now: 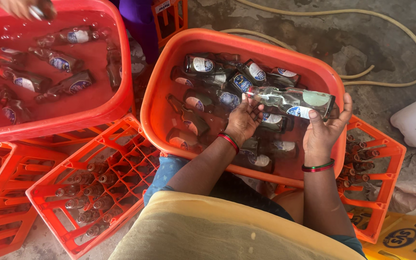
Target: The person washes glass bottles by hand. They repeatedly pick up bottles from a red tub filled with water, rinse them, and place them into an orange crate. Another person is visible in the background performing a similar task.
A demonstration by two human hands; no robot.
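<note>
Both hands up over the orange tub (156,115), holding one clear glass bottle (292,100) lying sideways just above the water. Right hand (324,130) palm toward the body, fingers curled up around the bottle's base end, thumb on the near side; firm grasp. Left hand (242,120) back facing the camera, fingers wrapped on the neck end, gripping too. Both wrists bent upward, forearms coming in from the lower edge, roughly parallel. Red bangle (228,141) on the left wrist, red and green bangles (318,167) on the right.

Below and beyond the hands, inside the tub, more labelled bottles (203,65) lie in water, dark and clear ones mixed. Left of the left forearm an orange crate (90,185) with bottles standing neck up. Right of the right hand another orange crate (380,178) also holding bottles. Far left of the hands a red tub (119,62) of water with soaking bottles; another person's hand (25,7) at its top edge. A pale hose (386,48) loops on the concrete floor beyond the right hand.
</note>
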